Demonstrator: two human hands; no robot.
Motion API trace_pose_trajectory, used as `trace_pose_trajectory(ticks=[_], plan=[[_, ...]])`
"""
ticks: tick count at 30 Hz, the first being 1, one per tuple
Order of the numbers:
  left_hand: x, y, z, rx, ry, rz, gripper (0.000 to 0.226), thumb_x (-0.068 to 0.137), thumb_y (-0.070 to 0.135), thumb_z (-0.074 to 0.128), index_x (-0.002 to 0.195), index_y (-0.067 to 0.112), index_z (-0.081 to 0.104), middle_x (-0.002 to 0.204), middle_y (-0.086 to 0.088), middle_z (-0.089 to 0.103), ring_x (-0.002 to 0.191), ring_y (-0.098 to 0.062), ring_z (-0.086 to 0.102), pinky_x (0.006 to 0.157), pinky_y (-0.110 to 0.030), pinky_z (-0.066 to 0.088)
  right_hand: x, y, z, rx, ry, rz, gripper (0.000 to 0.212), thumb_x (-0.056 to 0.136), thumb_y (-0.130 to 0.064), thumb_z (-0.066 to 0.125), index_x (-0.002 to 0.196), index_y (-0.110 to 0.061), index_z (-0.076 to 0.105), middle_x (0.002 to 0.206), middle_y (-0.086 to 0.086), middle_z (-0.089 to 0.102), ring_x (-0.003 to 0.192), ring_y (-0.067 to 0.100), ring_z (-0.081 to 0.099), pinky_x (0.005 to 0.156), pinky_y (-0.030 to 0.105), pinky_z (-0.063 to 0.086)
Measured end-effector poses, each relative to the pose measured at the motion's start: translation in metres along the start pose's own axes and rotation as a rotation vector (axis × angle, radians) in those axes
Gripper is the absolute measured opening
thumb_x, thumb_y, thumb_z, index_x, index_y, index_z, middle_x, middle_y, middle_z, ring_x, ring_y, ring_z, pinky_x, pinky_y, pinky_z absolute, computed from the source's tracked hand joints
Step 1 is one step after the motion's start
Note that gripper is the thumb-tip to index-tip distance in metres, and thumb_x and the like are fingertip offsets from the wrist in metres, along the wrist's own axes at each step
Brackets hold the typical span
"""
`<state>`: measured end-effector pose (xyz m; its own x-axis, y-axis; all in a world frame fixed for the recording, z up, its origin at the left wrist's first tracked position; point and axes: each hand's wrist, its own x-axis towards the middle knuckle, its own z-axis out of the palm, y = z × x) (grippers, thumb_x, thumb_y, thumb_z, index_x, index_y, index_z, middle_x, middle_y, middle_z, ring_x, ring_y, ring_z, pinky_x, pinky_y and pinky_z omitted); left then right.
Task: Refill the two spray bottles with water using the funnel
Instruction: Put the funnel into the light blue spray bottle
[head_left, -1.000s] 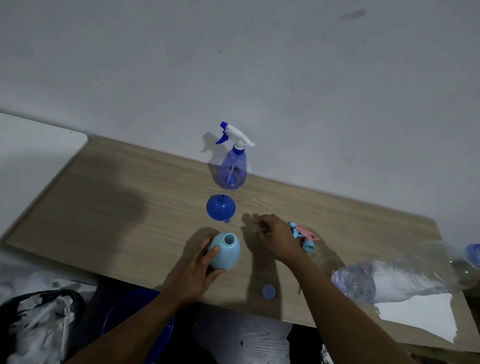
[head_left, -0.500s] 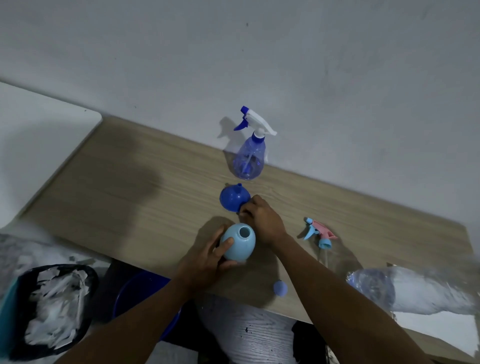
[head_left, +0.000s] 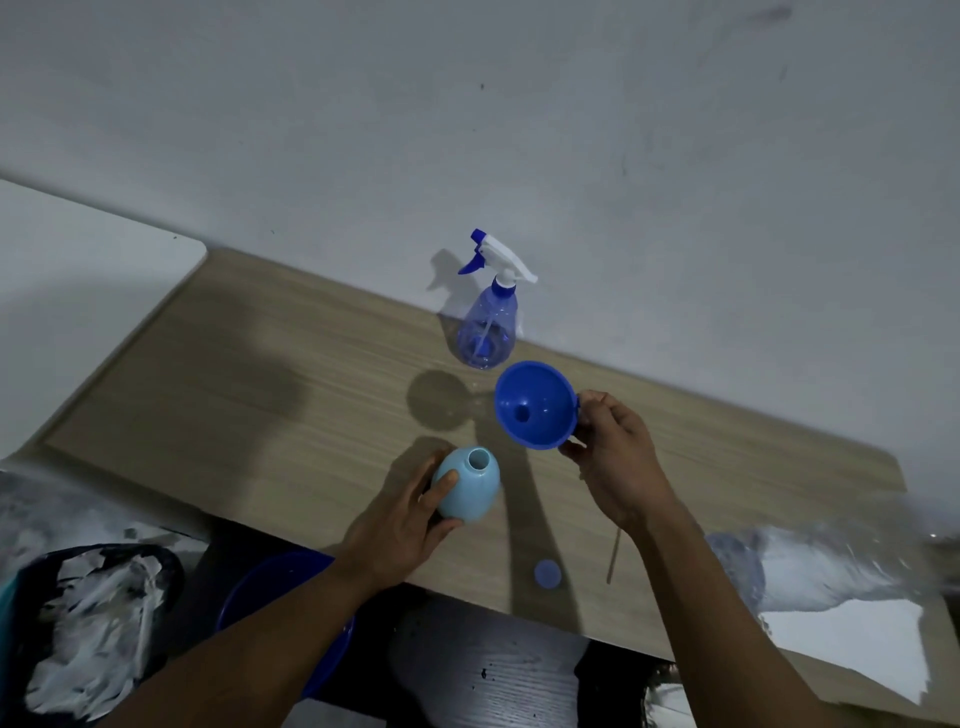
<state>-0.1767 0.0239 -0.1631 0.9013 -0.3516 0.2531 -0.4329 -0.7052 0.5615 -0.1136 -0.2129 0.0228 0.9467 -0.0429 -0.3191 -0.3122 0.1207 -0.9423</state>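
Funnel (head_left: 536, 404): pinched at its rim by the right hand (head_left: 618, 457), now lifted clear of the wooden tabletop (head_left: 270, 395) where it lay half a second ago, mouth tilted toward camera. Left hand (head_left: 410, 514) wraps the uncapped pale-blue bottle (head_left: 466, 490), neck open, just beside. Judgement: spout goes into that neck next. Translucent blue spray bottle (head_left: 488, 332) stands capped near the wall; large water bottle (head_left: 831, 566) lies at right.
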Motion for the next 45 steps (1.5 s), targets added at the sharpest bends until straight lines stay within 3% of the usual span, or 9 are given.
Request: trace_pose_trajectory(ticks=[3,8,14,18,24,29,38,45], plan=[[0.002,0.005,-0.005,-0.012,-0.017,0.005,0.073,0.099,0.058,0.042,0.156,0.039,0.001,0.158,-0.013,0.032,0.123,-0.032,0.059,0.075,-0.045,0.062,-0.012,-0.003,0.007,0.056,-0.05,0.066,0.039,0.104,-0.011,0.043,0.068,-0.019,0.057,0.077,0.005,0.064,0.074,0.019,0.059,0.069,0.033,0.042],[0.001,0.005,-0.004,-0.038,-0.021,-0.005,0.074,0.098,0.055,0.046,0.155,0.041,0.001,0.159,-0.012,0.03,0.118,-0.032,0.061,0.073,-0.046,0.062,-0.02,0.006,0.013,0.022,-0.087,0.141,0.016,0.104,-0.018,0.045,0.106,-0.008,0.057,0.092,0.011,0.064,0.081,0.017,0.062,0.074,0.033,0.043],[0.0,0.003,-0.002,-0.041,-0.041,-0.014,0.071,0.098,0.06,0.04,0.154,0.044,-0.001,0.161,-0.009,0.026,0.122,-0.03,0.059,0.077,-0.046,0.061,-0.019,0.008,0.013,0.005,-0.076,0.144,0.017,0.104,-0.017,0.046,0.093,-0.01,0.058,0.082,0.006,0.066,0.074,0.015,0.061,0.072,0.033,0.042],[0.0,0.006,-0.002,-0.037,-0.025,-0.023,0.071,0.097,0.062,0.037,0.154,0.044,-0.001,0.158,-0.011,0.03,0.116,-0.029,0.063,0.072,-0.044,0.062,-0.019,0.011,0.014,-0.09,-0.119,0.121,0.021,0.102,-0.016,0.048,0.084,-0.013,0.058,0.079,0.003,0.069,0.077,0.015,0.063,0.076,0.036,0.044],[-0.001,0.001,0.002,-0.04,-0.063,-0.049,0.076,0.098,0.057,0.045,0.156,0.039,0.0,0.164,-0.004,0.018,0.124,-0.027,0.057,0.081,-0.046,0.06,-0.022,0.017,0.019,-0.151,-0.123,0.121,0.021,0.103,-0.015,0.048,0.086,-0.014,0.06,0.078,0.001,0.07,0.074,0.011,0.065,0.079,0.036,0.045],[0.0,0.003,0.001,-0.043,-0.021,0.0,0.077,0.097,0.053,0.048,0.156,0.039,0.0,0.162,-0.009,0.022,0.12,-0.032,0.06,0.076,-0.047,0.061,-0.023,0.017,0.019,-0.175,-0.115,0.122,0.02,0.102,-0.016,0.048,0.087,-0.014,0.061,0.082,0.001,0.071,0.075,0.009,0.065,0.078,0.035,0.045],[0.002,0.001,0.002,-0.03,-0.091,-0.104,0.074,0.097,0.055,0.05,0.155,0.041,0.006,0.16,0.003,0.024,0.121,-0.016,0.055,0.082,-0.041,0.059,-0.021,0.02,0.021,-0.126,-0.076,0.114,0.02,0.102,-0.019,0.049,0.09,-0.014,0.064,0.082,0.001,0.073,0.077,0.011,0.067,0.078,0.036,0.043],[0.001,0.001,0.002,-0.02,-0.07,-0.069,0.076,0.097,0.053,0.051,0.157,0.034,0.008,0.16,-0.002,0.025,0.117,-0.019,0.058,0.079,-0.042,0.059,-0.022,0.026,0.016,-0.077,-0.021,0.12,0.021,0.103,-0.025,0.05,0.094,-0.014,0.066,0.091,0.006,0.075,0.085,0.019,0.066,0.075,0.033,0.045]])
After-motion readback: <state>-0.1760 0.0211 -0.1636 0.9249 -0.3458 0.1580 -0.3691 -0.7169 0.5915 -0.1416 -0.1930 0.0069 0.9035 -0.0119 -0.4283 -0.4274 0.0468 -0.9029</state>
